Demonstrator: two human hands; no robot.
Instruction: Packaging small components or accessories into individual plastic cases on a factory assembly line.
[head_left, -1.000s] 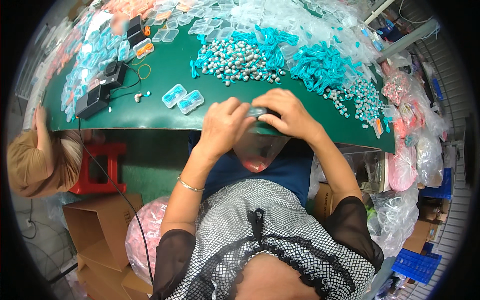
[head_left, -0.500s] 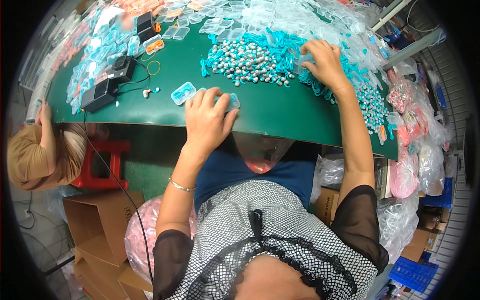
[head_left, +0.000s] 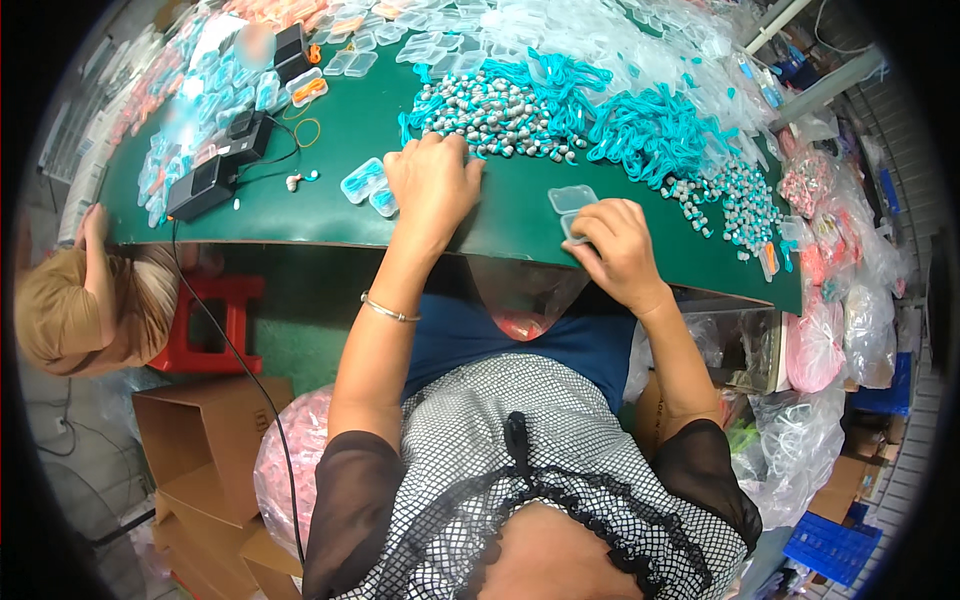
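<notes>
My right hand (head_left: 617, 245), near the table's front edge, is closed on a small clear plastic case (head_left: 572, 200) with its lid laid open. Further left, my left hand (head_left: 435, 185) reaches to the near edge of a pile of grey-and-teal earbuds (head_left: 490, 115). Its fingers are bent and their tips hidden, so anything in them does not show. Just left of that hand lies a clear case with teal cord inside (head_left: 366, 180). Teal cords (head_left: 650, 130) are heaped behind my right hand, with more earbud ends (head_left: 750, 205) to their right.
Black boxes (head_left: 203, 186) with a cable stand at the left on the green table (head_left: 300, 215), near one loose earbud (head_left: 293, 182). Filled cases (head_left: 205, 95) cover the far left; empty clear cases (head_left: 600, 40) fill the back. Another person's arm (head_left: 95, 250) rests at the left edge.
My right hand has come back from the teal cords toward the front edge with the clear case, now open. My left hand has moved forward from the filled cases to the earbud pile.
</notes>
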